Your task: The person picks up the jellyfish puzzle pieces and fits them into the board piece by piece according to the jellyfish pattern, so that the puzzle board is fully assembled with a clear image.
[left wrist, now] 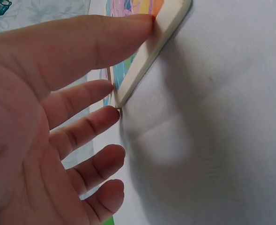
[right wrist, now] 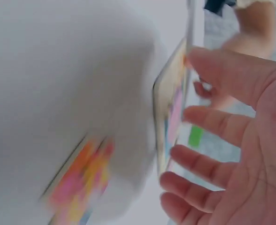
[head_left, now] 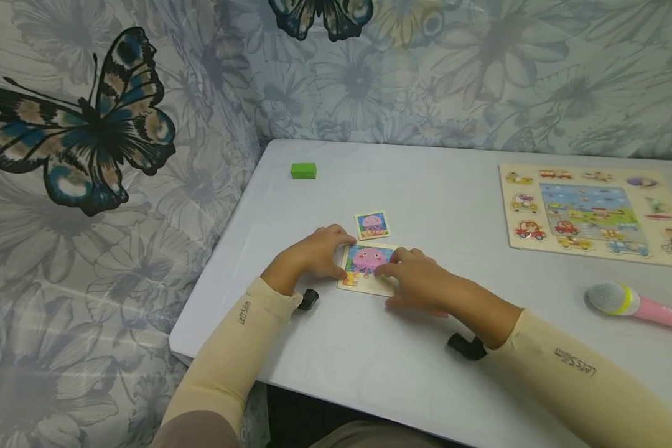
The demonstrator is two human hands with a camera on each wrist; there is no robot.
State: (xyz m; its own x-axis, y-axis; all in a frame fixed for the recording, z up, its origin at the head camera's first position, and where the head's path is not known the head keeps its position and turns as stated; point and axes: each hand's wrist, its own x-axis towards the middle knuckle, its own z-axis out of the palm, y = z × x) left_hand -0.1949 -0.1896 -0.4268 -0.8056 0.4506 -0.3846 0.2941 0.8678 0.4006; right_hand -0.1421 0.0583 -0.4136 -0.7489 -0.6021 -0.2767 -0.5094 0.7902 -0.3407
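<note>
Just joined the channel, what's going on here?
A person's left hand touches the left side of a small picture board showing a pink cartoon creature; the right hand is at its right side. A smaller picture tile with a similar creature lies just beyond, and a colourful piece lies near the right hand.

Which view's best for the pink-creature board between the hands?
Head: the board shows most of its picture, though the right hand covers part. Left wrist catches only one corner; right wrist, a blurred, slanted view.
</note>
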